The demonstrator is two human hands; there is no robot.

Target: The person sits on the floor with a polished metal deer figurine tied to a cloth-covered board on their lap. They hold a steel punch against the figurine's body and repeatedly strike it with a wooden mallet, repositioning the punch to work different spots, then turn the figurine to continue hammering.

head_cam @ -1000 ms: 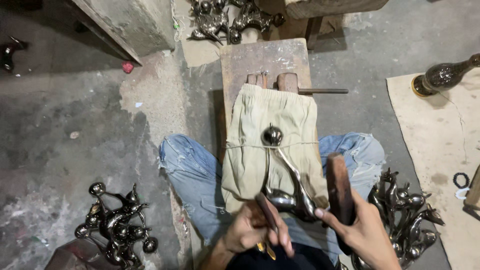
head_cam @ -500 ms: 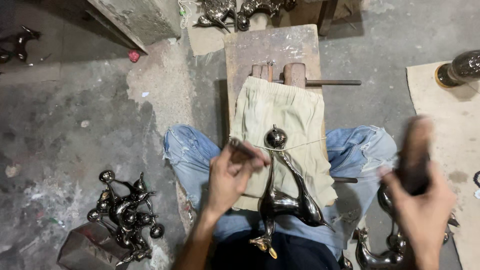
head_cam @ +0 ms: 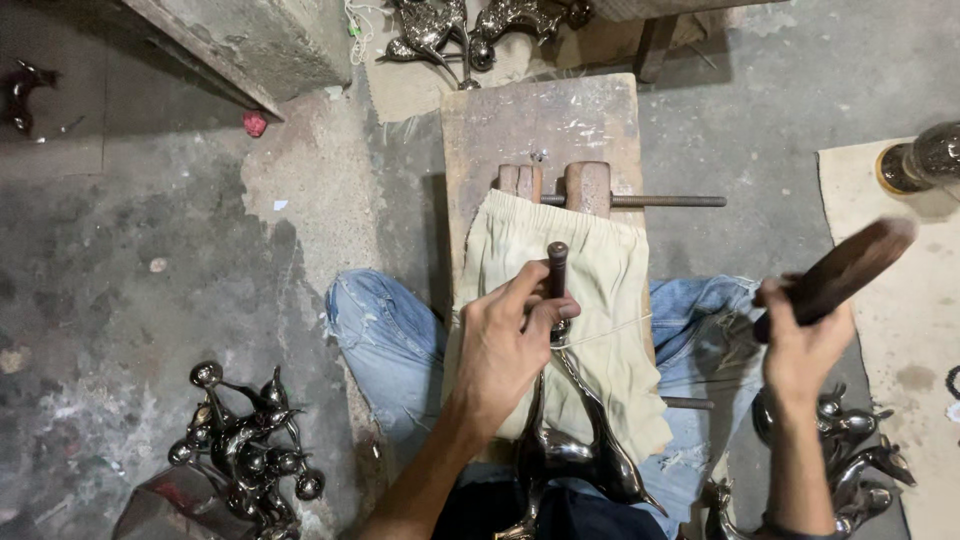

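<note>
From the head camera, looking down, the left hand (head_cam: 505, 345) is closed around a short dark punch (head_cam: 557, 272), gripping it upright with the fingers wrapped about its shaft, its lower end set against the top of a shiny dark metal figure (head_cam: 570, 440) that lies lengthwise on a pale cloth (head_cam: 610, 290). The cloth drapes over a worn wooden bench (head_cam: 540, 125), where a wooden vise with a threaded metal rod (head_cam: 660, 201) stands just behind the cloth's upper edge. The right hand (head_cam: 800, 340) is raised out to the side, well apart from the figure, and is clenched on the handle of a dark wooden mallet (head_cam: 845, 268), whose head is blurred and tilted up to the right. The person's knees in faded blue jeans (head_cam: 385, 335) show on either side of the bench. On the concrete floor to the lower left lies a heap of similar metal figures (head_cam: 245, 445); another heap (head_cam: 850, 450) lies at the lower right, just under the right forearm, and more such pieces (head_cam: 470, 25) rest beyond the bench at the top.
</note>
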